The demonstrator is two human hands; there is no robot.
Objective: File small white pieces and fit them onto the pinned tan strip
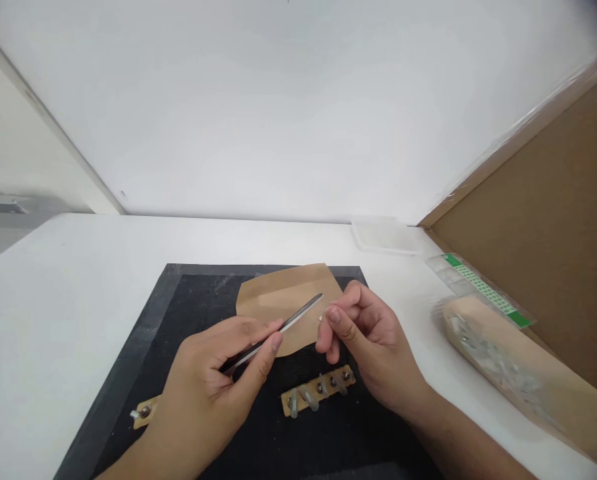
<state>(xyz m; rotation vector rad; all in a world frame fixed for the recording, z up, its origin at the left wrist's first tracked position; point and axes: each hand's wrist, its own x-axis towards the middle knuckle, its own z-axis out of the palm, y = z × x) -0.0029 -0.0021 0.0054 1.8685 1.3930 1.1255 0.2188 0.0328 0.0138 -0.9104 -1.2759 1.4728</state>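
- Black mat (203,301): under the work.
- Brown paper (278,295): mat's 1 o'clock; probably thin, easily creased.
- Left hand (223,373): narrow, pinching dark tweezers (299,315), tips toward 2 o'clock. Judged light, stiff, springy; mid-shaft grip suits.
- Right hand (368,333): thumb and finger pinched together.
- Strip (320,396) with clear tubes (309,399): 6 o'clock from right fingertips; likely rigid, best held by edges.
- Small pale piece (321,319): in right fingertips; material unclear. Probably very light, easily dropped; take by rim.

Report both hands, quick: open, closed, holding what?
Left hand: closed, holding a slim dark tool.
Right hand: closed in a pinch on a tiny pale piece, too small to identify.
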